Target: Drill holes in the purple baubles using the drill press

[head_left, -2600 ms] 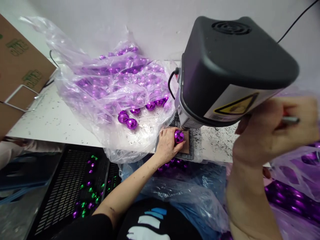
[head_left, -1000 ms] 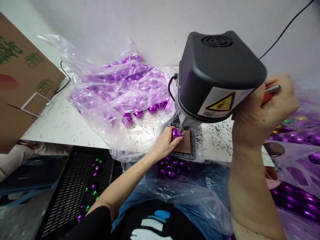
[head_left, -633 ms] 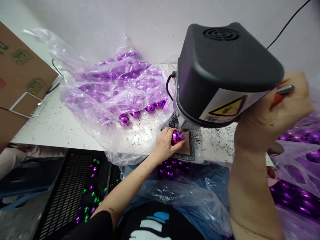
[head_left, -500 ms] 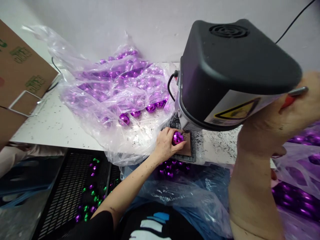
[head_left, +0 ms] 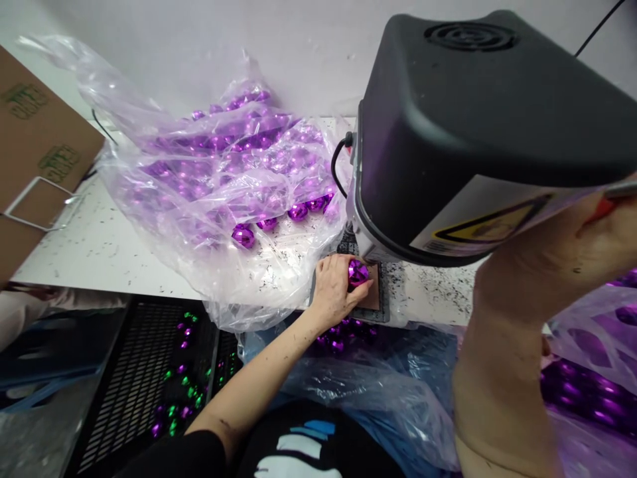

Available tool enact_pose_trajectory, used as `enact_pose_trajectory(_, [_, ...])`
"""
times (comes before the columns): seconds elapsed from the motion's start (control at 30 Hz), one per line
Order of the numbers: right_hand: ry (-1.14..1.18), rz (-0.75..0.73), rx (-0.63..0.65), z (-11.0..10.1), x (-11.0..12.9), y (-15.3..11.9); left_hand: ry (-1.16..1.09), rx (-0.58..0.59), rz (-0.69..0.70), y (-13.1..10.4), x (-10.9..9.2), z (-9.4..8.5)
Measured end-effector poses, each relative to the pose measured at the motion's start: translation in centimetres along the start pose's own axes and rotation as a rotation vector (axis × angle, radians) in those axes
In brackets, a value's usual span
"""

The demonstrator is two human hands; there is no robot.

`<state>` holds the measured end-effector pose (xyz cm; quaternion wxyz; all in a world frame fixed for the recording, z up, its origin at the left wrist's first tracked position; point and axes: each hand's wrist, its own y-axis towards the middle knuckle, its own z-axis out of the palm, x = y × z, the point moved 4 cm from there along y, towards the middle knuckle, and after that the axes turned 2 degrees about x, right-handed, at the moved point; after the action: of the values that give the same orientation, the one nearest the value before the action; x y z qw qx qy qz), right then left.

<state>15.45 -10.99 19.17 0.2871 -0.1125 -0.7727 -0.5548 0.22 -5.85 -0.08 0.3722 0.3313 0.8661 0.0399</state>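
Note:
Under the head of a black machine (head_left: 472, 133), my left hand (head_left: 334, 289) holds a shiny purple ball (head_left: 357, 273) between thumb and fingers. The ball is over a brown plate (head_left: 369, 299) on the machine's dark base. At the right edge, my right hand (head_left: 604, 222) is raised beside the machine, wrapped round a lever (head_left: 622, 190) with a red part; the frame cuts off part of this hand. More purple balls (head_left: 243, 236) lie in and at the mouth of a clear plastic bag (head_left: 199, 192) on the white table.
A cardboard box (head_left: 44, 153) stands at the left. Below the table, a black crate (head_left: 144, 352) holds small green and purple balls. Purple balls (head_left: 343, 335) lie in a bag near my lap. More bagged purple balls (head_left: 587, 392) are at the right. Black flecks dot the table.
The machine's head appears larger and extends further right. My right hand has shifted right and slightly down with the lever. My left hand still holds the ball.

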Motion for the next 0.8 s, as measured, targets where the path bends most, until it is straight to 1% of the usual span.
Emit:
enact_pose_trajectory(0.1, [-0.03,-0.077,-0.066,-0.5,-0.3,-1.7,0.009,-0.007,0.004,0.0,0.1,0.2])
enact_pose_trajectory(0.23, [0.048,-0.184,-0.137,-1.5,-0.8,-4.8,0.003,-0.026,0.012,0.0,0.1,0.3])
enact_pose_trajectory(0.33, [0.053,-0.219,-0.058,-1.8,-1.0,-6.4,0.0,-0.031,0.012,0.0,0.1,0.2])
enact_pose_trajectory(0.43, [0.067,-0.24,0.0,-1.9,-1.1,-7.1,0.003,-0.045,0.014,0.0,0.0,0.1])
enact_pose_trajectory(0.53, [0.119,-0.247,-0.002,-1.9,-1.3,-7.4,0.008,-0.047,0.008,0.0,0.0,0.0])
enact_pose_trajectory(0.63, [0.115,-0.233,-0.012,-1.8,-1.5,-7.8,0.012,-0.03,-0.006,0.1,-0.1,0.0])
enact_pose_trajectory(0.8, [0.09,-0.169,-0.01,-1.5,-2.2,-8.8,0.021,-0.031,-0.01,0.0,0.0,0.0])
